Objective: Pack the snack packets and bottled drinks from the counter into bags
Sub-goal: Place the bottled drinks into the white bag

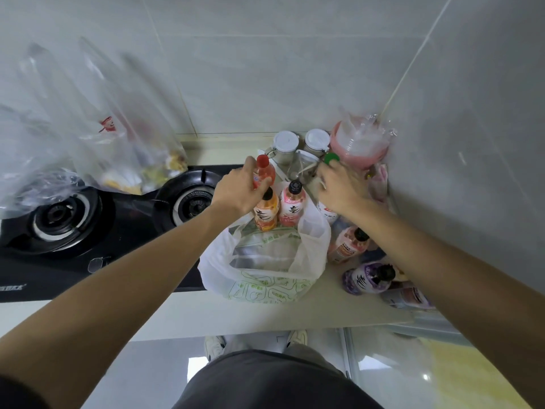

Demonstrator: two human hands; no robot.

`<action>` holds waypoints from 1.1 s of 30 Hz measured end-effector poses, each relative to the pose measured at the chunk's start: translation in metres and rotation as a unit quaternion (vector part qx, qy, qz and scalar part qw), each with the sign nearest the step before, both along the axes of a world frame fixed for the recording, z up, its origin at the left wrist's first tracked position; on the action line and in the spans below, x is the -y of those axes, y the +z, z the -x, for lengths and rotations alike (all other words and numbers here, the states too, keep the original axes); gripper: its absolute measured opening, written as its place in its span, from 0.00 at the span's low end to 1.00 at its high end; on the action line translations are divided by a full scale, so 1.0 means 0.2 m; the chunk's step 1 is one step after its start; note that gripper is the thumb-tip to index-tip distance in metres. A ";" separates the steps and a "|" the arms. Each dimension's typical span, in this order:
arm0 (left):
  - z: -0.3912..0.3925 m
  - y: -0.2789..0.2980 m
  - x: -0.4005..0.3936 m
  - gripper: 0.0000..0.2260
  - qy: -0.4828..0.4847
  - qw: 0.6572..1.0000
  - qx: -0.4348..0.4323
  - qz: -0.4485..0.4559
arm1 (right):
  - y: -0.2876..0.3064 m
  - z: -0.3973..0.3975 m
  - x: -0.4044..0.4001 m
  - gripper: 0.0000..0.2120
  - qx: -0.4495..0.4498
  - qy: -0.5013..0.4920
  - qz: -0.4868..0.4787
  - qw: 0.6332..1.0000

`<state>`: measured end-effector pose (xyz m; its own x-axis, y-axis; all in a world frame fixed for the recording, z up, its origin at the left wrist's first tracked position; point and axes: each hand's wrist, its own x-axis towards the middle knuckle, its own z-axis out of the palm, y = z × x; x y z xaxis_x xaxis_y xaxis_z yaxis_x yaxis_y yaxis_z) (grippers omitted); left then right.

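Your left hand (240, 191) has its fingers wrapped around the red-capped bottle (263, 171) behind the open white bag (265, 261); your right hand (342, 188) fingers close on the green-capped bottle (331, 159). Lifting both risks toppling the orange bottle (266, 212) standing just beside them on the table.

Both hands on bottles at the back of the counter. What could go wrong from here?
1. The left hand lifts the red-capped bottle right beside two upright bottles, orange and pink; a knock may topple them.
2. The white bag slumps with its mouth partly collapsed, so a dropped bottle may miss.
3. The purple bottle lies near the counter edge and may roll off.
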<state>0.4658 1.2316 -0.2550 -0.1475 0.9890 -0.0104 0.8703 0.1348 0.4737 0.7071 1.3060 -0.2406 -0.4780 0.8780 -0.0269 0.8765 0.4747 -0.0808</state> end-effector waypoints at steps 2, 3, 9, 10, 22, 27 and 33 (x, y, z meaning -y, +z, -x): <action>0.01 0.02 -0.05 0.21 0.008 1.000 -0.008 -0.002 | -0.01 -0.06 -0.01 0.15 0.048 -0.031 0.006 0.998; 0.01 0.02 -0.07 0.22 0.010 1.000 -0.016 0.004 | -0.01 -0.08 0.00 0.16 0.052 -0.043 0.007 0.998; -0.01 0.02 -0.23 0.20 -0.011 0.997 -0.062 0.052 | -0.03 -0.12 0.05 0.12 0.005 -0.073 0.007 0.997; -0.03 0.02 -0.25 0.18 -0.013 0.997 -0.066 0.050 | -0.03 -0.12 0.05 0.12 -0.005 -0.080 0.013 0.997; 0.02 0.03 -0.25 0.10 -0.023 0.997 -0.060 0.036 | 0.01 -0.13 0.15 0.14 -0.177 -0.170 0.033 0.969; 0.08 0.21 -0.12 0.10 -0.006 0.998 -0.007 -0.063 | 0.22 -0.11 0.22 0.13 -0.244 -0.157 -0.017 0.957; 0.14 0.45 0.13 0.13 0.014 0.988 0.047 -0.145 | 0.36 -0.04 0.34 0.12 -0.275 -0.119 -0.026 0.954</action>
<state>0.4373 1.2065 -0.1644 -0.1868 0.9477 0.2587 0.8184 0.0045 0.5746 0.7142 1.2381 -0.1693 -0.1941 0.9567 0.2169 0.7916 0.2834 -0.5414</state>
